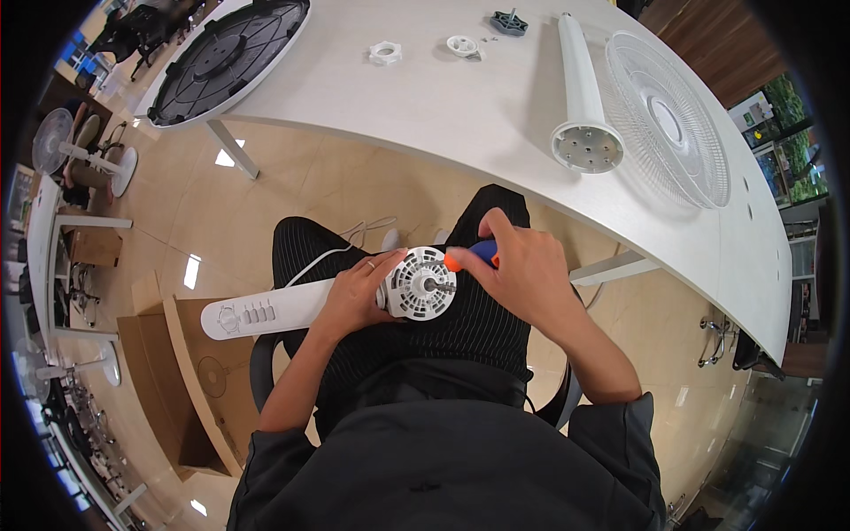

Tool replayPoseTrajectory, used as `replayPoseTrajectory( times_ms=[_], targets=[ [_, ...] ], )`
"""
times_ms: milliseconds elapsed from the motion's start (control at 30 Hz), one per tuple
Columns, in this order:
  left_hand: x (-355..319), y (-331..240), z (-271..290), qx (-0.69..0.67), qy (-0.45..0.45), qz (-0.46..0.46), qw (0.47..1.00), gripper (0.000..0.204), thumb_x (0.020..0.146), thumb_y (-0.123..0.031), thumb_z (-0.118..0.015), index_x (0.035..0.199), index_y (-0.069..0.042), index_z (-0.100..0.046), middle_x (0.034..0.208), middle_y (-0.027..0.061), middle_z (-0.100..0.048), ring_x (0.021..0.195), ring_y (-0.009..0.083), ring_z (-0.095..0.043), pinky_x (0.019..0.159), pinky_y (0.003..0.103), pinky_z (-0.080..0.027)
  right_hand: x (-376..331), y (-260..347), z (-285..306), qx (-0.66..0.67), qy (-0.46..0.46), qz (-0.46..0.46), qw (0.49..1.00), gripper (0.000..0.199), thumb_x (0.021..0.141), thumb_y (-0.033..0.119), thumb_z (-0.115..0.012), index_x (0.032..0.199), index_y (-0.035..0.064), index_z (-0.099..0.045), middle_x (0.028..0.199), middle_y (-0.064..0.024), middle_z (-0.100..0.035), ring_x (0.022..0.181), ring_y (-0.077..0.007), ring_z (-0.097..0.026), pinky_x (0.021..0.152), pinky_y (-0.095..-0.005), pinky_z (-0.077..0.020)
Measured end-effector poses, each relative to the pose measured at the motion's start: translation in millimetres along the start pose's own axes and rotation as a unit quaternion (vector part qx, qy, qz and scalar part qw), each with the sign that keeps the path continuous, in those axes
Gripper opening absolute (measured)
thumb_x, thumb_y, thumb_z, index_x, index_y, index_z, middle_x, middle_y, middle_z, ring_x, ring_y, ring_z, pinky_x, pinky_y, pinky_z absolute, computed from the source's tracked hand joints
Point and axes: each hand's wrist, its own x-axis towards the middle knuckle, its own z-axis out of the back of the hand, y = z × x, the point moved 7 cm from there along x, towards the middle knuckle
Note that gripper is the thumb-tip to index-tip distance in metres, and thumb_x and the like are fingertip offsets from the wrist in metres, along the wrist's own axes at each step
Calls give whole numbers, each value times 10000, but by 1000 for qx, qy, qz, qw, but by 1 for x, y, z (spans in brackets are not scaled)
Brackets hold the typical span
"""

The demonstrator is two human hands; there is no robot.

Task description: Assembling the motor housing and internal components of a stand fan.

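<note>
At frame centre my left hand (359, 296) clamps the white fan motor head (421, 283) across my lap so it stays steady, while my right hand (522, 270) grip is clenched round the orange-and-blue screwdriver (469, 257) at its face.

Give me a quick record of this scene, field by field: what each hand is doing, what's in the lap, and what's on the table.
left hand: left hand clasps the white fan motor unit just behind its round vented face
right hand: right hand holds a screwdriver with an orange and blue handle at the unit's face
lap: motor unit with its white control column lies across the legs
table: white table carries a round fan base, a white pole, a clear fan grille and two white plastic nuts
</note>
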Motion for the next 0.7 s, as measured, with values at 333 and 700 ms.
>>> replayPoseTrajectory(
  times_ms=[333, 700],
  targets=[
    [4, 1, -1, -16, 20, 12, 1000, 1072, 486, -163, -954, 1455, -119, -497, 1454, 80, -569, 1246, 326, -603, 1018, 433, -528, -1, -11, 24, -11, -52, -30, 998, 404, 855, 449, -775, 838, 53, -697, 632, -118, -659, 592, -334, -661, 577, -406, -516],
    [40, 22, 67, -224, 104, 87, 965, 904, 627, -326, -967, 1392, -29, -588, 1338, 132, -651, 1191, 231, -622, 999, 372, -494, -47, -104, -44, 543, -84, -219, 806, 309, 1016, 285, -646, 1145, 8, -691, 793, -73, -704, 669, -117, -670, 609, -254, -528]
  ],
)
